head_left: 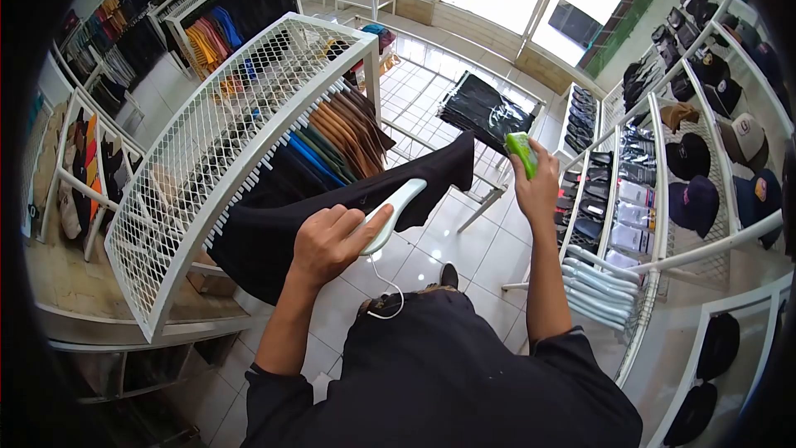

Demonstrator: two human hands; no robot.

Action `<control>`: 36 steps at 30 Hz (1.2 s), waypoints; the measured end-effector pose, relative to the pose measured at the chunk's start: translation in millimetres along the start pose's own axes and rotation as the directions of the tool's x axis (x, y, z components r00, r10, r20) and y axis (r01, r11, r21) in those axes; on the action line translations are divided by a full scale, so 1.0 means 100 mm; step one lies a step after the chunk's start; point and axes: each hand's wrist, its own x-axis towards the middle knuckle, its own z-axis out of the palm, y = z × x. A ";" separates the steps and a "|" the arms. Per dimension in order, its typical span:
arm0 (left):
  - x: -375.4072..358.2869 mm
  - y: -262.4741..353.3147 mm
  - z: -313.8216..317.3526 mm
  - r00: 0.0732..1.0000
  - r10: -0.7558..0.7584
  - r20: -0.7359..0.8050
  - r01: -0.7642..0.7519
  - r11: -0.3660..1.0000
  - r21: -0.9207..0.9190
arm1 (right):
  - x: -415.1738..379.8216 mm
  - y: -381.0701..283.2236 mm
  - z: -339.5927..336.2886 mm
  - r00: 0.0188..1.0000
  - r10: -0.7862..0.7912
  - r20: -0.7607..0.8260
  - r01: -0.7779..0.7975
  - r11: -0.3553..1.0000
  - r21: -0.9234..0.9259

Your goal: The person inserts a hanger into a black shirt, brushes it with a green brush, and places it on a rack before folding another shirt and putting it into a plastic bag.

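My left hand [329, 241] is closed round a white plastic hanger [395, 214], whose hook hangs down toward my body. Just behind the hanger a black garment [332, 211] stretches from the clothes rack out to the right, its far end raised. My right hand [536, 178], raised at the right, grips a small bright green object [521, 154] between thumb and fingers; what it is, I cannot make out. Brown, green and blue garments [340, 133] hang from the white mesh-topped rack [365, 47] beyond the black one.
Folded black clothes [485, 108] lie on a low wire table ahead. Shelves at the right hold caps [688, 155], packaged goods [637, 203] and a stack of white hangers [599, 286]. More clothes racks [220, 33] stand at the back left. A tiled floor [497, 253] shows between.
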 end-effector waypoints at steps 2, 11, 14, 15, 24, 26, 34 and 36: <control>-0.02 0.02 0.01 1.000 -0.027 0.004 0.027 1.000 0.015 | -0.09 -0.18 -0.13 0.988 -0.135 -0.081 0.151 0.960 0.237; 0.06 0.08 0.03 0.999 0.005 0.052 -0.004 1.000 -0.029 | 0.08 -0.03 0.14 0.991 -0.066 0.115 0.061 0.997 0.053; 0.04 0.07 0.03 0.995 -0.089 -0.043 0.081 0.984 -0.160 | 0.04 0.08 -0.01 0.998 -0.058 0.033 0.044 0.945 0.324; 0.10 0.05 0.00 0.989 -0.145 -0.030 0.134 0.961 -0.241 | 0.01 0.05 -0.05 0.997 -0.052 0.049 0.033 0.946 0.323; 0.51 -0.19 0.20 0.948 -0.248 0.199 0.318 0.742 -0.591 | -0.22 -0.27 -0.24 0.464 -0.440 0.768 -0.451 0.629 0.633; 0.58 -0.26 0.22 0.893 -0.336 0.299 0.448 0.718 -0.532 | -0.32 -0.22 -0.29 0.391 -0.404 0.827 -0.467 0.687 0.556; 0.68 0.03 0.74 0.749 -0.662 0.027 0.600 0.659 -0.454 | -0.82 -0.30 -0.13 0.591 -0.244 0.769 -0.671 0.381 0.636; 0.62 0.23 0.86 0.572 -0.774 0.272 0.715 0.308 -0.628 | -0.89 -0.43 -0.07 0.724 -0.190 0.663 -0.602 0.294 0.742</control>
